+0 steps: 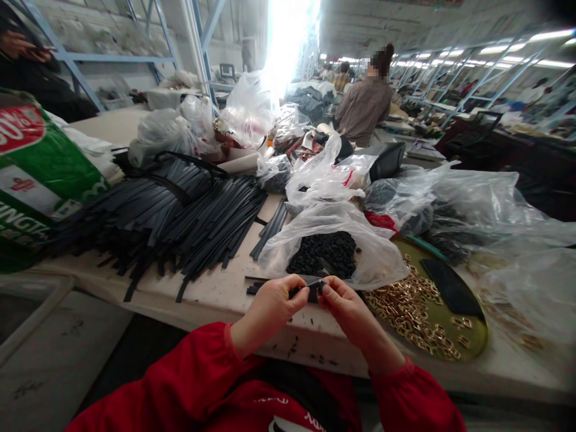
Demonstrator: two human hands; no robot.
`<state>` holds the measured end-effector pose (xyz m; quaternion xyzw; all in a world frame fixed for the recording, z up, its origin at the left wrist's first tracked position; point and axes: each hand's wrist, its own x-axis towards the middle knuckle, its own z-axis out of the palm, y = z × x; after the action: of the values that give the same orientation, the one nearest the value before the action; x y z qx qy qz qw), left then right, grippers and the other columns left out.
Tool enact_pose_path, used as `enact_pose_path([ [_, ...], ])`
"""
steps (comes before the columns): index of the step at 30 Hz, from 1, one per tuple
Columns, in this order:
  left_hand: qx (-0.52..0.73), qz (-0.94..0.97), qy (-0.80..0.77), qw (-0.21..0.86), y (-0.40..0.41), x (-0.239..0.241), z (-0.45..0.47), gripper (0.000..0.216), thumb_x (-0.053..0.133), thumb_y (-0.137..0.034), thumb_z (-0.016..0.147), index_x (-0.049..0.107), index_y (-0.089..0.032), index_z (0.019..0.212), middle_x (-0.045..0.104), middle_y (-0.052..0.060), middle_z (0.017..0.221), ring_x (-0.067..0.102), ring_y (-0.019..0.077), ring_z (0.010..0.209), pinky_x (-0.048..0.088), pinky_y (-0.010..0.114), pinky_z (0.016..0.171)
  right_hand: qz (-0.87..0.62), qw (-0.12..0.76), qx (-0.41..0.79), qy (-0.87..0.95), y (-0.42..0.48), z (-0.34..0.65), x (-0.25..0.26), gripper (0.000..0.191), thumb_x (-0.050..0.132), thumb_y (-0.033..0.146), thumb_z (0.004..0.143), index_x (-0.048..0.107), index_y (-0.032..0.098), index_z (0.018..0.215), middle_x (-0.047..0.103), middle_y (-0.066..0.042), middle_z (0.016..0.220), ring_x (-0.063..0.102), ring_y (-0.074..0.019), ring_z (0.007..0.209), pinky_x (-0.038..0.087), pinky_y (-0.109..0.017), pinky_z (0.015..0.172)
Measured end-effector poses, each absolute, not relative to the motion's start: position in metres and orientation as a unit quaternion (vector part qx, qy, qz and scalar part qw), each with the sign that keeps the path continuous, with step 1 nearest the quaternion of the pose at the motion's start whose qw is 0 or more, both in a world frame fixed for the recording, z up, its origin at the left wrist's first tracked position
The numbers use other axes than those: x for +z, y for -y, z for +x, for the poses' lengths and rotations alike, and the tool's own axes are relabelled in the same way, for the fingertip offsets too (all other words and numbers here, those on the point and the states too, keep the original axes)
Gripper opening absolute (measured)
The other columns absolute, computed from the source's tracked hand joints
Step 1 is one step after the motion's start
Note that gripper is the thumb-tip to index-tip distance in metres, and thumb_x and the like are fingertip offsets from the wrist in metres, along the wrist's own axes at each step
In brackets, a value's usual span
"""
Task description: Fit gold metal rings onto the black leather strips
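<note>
Close together at the table's front edge, my two hands work on a thin black strap. My left hand (pixel 275 305) is closed, pinching the black strap (pixel 314 292) between thumb and fingers. My right hand (pixel 342 301) is closed too, its thumb and forefinger pinching a small dark piece at the strap's end; its exact shape is too small to make out. Just beyond them lies an open clear plastic bag (pixel 274 255) holding many small black pieces (pixel 321 255). More black strips (pixel 254 289) lie beside my left hand.
At left spreads a large pile of black strips (pixel 216 222) beside a green printed sack (pixel 49 162). To the right, a round yellowish tray (pixel 477 330) holds small gold-coloured buckles (pixel 409 309) and a black flat piece (pixel 452 286). Plastic bags (pixel 477 198) crowd behind; a person (pixel 366 105) is farther back.
</note>
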<state>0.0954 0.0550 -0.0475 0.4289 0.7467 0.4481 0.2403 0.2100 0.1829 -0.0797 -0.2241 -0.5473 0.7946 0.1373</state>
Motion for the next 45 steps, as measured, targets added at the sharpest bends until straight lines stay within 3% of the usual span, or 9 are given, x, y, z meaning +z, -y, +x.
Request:
enact_pose_path([
  [4, 0.472, 0.407, -0.732, 0.275, -0.057, -0.052, 0.095, 0.021, 0.045, -0.031, 0.08, 0.058, -0.016, 0.073, 0.047, -0.006, 0.06, 0.04, 0.0072, 0.055, 0.03, 0.018, 0.051, -0.267, 0.196, 0.806, 0.49, -0.181, 0.206, -0.08, 0.016, 0.07, 0.028, 0.067, 0.058, 0.018, 0.069, 0.052, 0.006, 0.061, 0.044, -0.0057, 0.055, 0.035, -0.018, 0.054],
  [10, 0.491, 0.385, -0.721, 0.301, -0.055, -0.054, 0.097, 0.024, 0.045, -0.034, 0.081, 0.058, -0.016, 0.076, 0.046, -0.006, 0.059, 0.038, 0.007, 0.051, 0.029, 0.018, 0.047, -0.271, 0.21, 0.863, 0.371, -0.174, 0.198, -0.07, 0.037, 0.074, 0.023, 0.061, 0.061, 0.023, 0.096, 0.063, 0.005, 0.072, 0.055, -0.0044, 0.057, 0.046, -0.016, 0.057],
  [16, 0.484, 0.39, -0.741, 0.253, -0.054, -0.056, 0.096, 0.023, 0.044, -0.034, 0.082, 0.059, -0.016, 0.076, 0.051, -0.005, 0.062, 0.042, 0.0076, 0.055, 0.032, 0.018, 0.052, -0.312, 0.204, 0.886, 0.275, -0.165, 0.196, -0.073, 0.022, 0.075, 0.021, 0.06, 0.063, 0.021, 0.078, 0.066, 0.004, 0.065, 0.061, -0.0064, 0.059, 0.051, -0.017, 0.059],
  [28, 0.392, 0.436, -0.783, 0.208, -0.051, -0.055, 0.094, 0.024, 0.042, -0.034, 0.083, 0.057, -0.018, 0.074, 0.05, -0.005, 0.059, 0.042, 0.0078, 0.052, 0.029, 0.02, 0.052, -0.291, 0.229, 0.864, 0.34, -0.154, 0.196, -0.084, 0.022, 0.077, 0.027, 0.059, 0.06, 0.02, 0.071, 0.059, 0.006, 0.065, 0.052, -0.0052, 0.058, 0.044, -0.016, 0.057],
  [35, 0.386, 0.44, -0.758, 0.288, -0.048, -0.058, 0.091, 0.025, 0.044, -0.034, 0.079, 0.058, -0.016, 0.071, 0.045, -0.005, 0.054, 0.037, 0.0075, 0.048, 0.026, 0.02, 0.046, -0.26, 0.179, 0.828, 0.463, -0.163, 0.209, -0.088, 0.017, 0.073, 0.026, 0.064, 0.058, 0.019, 0.066, 0.054, 0.005, 0.06, 0.046, -0.0067, 0.055, 0.039, -0.018, 0.055],
  [41, 0.437, 0.423, -0.724, 0.324, -0.052, -0.054, 0.098, 0.023, 0.043, -0.03, 0.079, 0.057, -0.015, 0.07, 0.044, -0.005, 0.058, 0.038, 0.0076, 0.052, 0.027, 0.019, 0.048, -0.273, 0.158, 0.854, 0.413, -0.166, 0.214, -0.085, 0.03, 0.074, 0.026, 0.062, 0.064, 0.024, 0.091, 0.061, 0.004, 0.072, 0.051, -0.0072, 0.058, 0.042, -0.02, 0.059],
  [45, 0.448, 0.413, -0.727, 0.316, -0.053, -0.056, 0.103, 0.022, 0.042, -0.028, 0.078, 0.058, -0.015, 0.07, 0.046, -0.005, 0.059, 0.039, 0.008, 0.054, 0.029, 0.019, 0.05, -0.277, 0.163, 0.833, 0.45, -0.163, 0.215, -0.089, 0.023, 0.072, 0.03, 0.064, 0.066, 0.022, 0.085, 0.061, 0.003, 0.073, 0.048, -0.0071, 0.057, 0.04, -0.021, 0.056],
])
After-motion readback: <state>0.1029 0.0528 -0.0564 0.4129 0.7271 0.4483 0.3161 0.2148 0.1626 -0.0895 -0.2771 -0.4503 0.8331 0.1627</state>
